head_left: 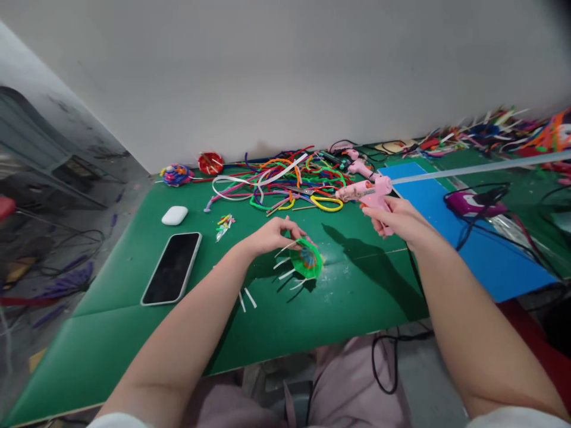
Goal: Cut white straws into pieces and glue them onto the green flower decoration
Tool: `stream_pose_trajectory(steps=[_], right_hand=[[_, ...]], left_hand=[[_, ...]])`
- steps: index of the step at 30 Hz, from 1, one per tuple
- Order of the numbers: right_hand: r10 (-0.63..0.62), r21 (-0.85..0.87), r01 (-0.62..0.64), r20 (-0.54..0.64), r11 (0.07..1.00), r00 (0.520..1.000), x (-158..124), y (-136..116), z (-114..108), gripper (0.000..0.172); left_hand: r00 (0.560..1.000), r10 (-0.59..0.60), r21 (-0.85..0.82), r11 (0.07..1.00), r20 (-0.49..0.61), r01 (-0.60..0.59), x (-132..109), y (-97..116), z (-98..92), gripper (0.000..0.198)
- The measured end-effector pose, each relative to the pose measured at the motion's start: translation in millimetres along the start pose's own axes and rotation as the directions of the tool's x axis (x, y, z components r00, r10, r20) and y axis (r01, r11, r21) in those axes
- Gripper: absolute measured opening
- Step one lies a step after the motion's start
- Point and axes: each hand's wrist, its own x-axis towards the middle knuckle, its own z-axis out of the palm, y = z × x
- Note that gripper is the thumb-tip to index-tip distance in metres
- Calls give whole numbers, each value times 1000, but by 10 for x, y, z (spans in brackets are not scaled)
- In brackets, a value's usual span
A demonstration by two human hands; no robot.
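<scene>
My left hand pinches the upper left edge of a round green piece with an orange and grey-blue middle. White strips stick out from its left and lower sides. The piece is tilted, low over the green table. My right hand is wrapped round the handle of a pink glue gun, up and to the right of the piece. The gun's nozzle points left, and a long clear glue stick runs out of its back to the right. Two short white strips lie below my left forearm's wrist side.
Green table carries a phone, a white case and small scraps at left. Behind are coloured pipe cleaners, yellow-handled scissors and two round pieces. A blue sheet and purple object lie right.
</scene>
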Motion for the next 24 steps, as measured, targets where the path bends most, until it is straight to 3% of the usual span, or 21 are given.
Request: stream_pose_trajectory(steps=[3,5,8,11,14,17,20,22,24], right_hand=[[-56,275,20,125,961,990,-44,-65,123,31],[-112,412,1,243,911,964,-75,-119,255,32],[-194,527,-43,386,849,902,-125,-206,492,28],[-262,568,-79,493,819,830,-176,-292,715,24],[-240,500,-73,533,863,812,-227,-371,872,26],[-202,372,18,462,928,864,-283,-433,956,27],[-183,251,87,391,964,902,-349,-490,976,25],[-178,160,127,371,979,912,-399,-537,959,24],[-211,88,191,389,978,897,-455,-587,923,27]], left_hand=[[979,39,-37,998,-199,-47,-259,101,-72,17],[889,145,20,988,-435,-151,-473,145,-103,19],[729,205,96,977,-653,-189,-787,149,-118,16],[599,185,137,983,-779,-124,-1026,100,-137,15],[524,191,201,979,-830,-38,-1174,64,-198,14],[535,317,382,924,-784,13,-1263,92,-264,5],[621,453,581,814,-640,6,-1325,168,-275,9],[666,524,691,723,-531,-18,-1352,214,-252,13],[662,569,752,659,-487,-13,-1367,241,-222,14]])
